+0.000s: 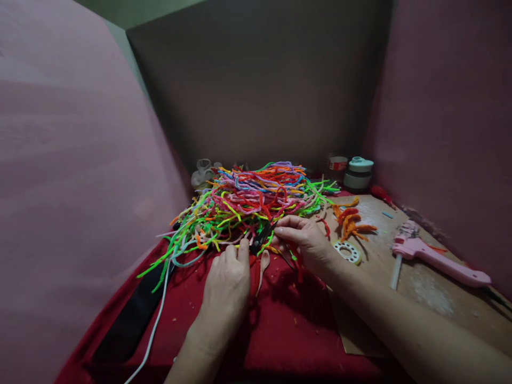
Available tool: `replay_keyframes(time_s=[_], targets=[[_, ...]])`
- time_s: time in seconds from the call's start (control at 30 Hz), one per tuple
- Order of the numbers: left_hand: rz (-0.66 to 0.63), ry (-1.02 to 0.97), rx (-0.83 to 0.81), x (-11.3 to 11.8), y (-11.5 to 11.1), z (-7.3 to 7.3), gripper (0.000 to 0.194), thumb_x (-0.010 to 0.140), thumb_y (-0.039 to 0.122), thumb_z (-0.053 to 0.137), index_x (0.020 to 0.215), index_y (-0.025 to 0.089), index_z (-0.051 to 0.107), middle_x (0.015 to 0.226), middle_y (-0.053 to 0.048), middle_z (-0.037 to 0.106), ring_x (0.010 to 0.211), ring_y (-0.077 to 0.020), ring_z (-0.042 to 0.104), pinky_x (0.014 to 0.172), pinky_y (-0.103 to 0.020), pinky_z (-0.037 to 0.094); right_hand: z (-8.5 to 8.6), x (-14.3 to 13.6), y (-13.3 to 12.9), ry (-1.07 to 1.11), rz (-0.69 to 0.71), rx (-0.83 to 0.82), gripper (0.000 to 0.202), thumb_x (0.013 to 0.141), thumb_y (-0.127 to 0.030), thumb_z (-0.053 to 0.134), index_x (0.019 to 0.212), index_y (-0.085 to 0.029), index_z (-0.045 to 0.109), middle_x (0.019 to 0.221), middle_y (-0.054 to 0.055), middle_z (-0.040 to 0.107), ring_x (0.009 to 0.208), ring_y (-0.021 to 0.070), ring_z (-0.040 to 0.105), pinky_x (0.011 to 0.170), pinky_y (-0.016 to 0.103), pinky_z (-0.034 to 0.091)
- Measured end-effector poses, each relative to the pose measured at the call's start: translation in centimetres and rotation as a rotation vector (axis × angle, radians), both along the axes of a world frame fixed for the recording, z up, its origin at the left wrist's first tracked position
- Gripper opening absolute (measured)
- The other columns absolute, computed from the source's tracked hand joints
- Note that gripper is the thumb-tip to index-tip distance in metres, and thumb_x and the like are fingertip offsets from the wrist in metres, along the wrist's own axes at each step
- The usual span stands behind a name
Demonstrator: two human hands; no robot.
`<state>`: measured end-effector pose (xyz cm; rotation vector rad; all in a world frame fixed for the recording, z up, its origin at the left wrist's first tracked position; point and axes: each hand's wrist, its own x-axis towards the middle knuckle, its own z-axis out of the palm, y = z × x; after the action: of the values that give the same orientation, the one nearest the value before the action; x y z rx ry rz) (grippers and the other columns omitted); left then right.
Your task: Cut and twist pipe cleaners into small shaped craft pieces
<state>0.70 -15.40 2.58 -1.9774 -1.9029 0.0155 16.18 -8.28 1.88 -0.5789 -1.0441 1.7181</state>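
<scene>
My left hand [229,277] is closed around red-handled pliers [256,274], whose black jaws point up and away to the right. Close to the jaw tips, my right hand [302,237] pinches a red pipe cleaner [299,264], part of which dangles below the fingers. Exactly where the jaws meet the pipe cleaner is too small to tell. Beyond both hands lies a tangled heap of colourful pipe cleaners [240,205]. Beside the pliers' handles is a pale spoon-shaped thing [264,261].
On a brown board [400,320] at right lie a pink glue gun [440,260], a white holed ring [347,252] and bent orange pipe cleaners [354,224]. A lidded jar [358,173] stands behind. A white cable [154,333] crosses a black slab [128,314] on the red cloth [288,336].
</scene>
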Motion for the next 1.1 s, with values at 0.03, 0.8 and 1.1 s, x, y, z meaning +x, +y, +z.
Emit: replay_keyframes(time_s=[0.03,0.8,1.1], targets=[[-0.003,-0.002,-0.001,0.0,0.0,-0.1,0.036,0.088,0.015,0.032,0.122,0.011,0.044,0.093,-0.012,0.056,0.078,-0.0217,0.057,0.069,-0.033,0.044,0.0,0.0,0.0,0.000,-0.002,0.000,0.018,0.062,-0.023,0.069,0.072,-0.015,0.057,0.056,0.001,0.063,0.040,0.0068,0.048,0.038,0.017,0.034],[-0.206,-0.468,-0.075,0.0,-0.5,-1.6,0.042,0.090,0.034,0.030,0.126,0.015,0.038,0.103,-0.013,0.061,0.093,-0.0220,0.061,0.077,-0.032,0.049,-0.1,-0.3,-0.2,-0.073,-0.069,-0.031,0.014,0.060,-0.019,0.066,0.070,-0.015,0.056,0.052,0.000,0.061,0.041,0.0066,0.048,0.040,0.017,0.032],[-0.155,-0.318,0.029,0.4,0.2,-3.0,0.041,0.091,0.032,0.029,0.124,0.010,0.039,0.099,-0.015,0.061,0.090,-0.0243,0.062,0.070,-0.032,0.050,0.4,-0.5,-0.6,-0.069,-0.087,-0.034,0.017,0.058,-0.021,0.066,0.068,-0.016,0.053,0.050,-0.001,0.060,0.036,0.0073,0.044,0.035,0.018,0.029]])
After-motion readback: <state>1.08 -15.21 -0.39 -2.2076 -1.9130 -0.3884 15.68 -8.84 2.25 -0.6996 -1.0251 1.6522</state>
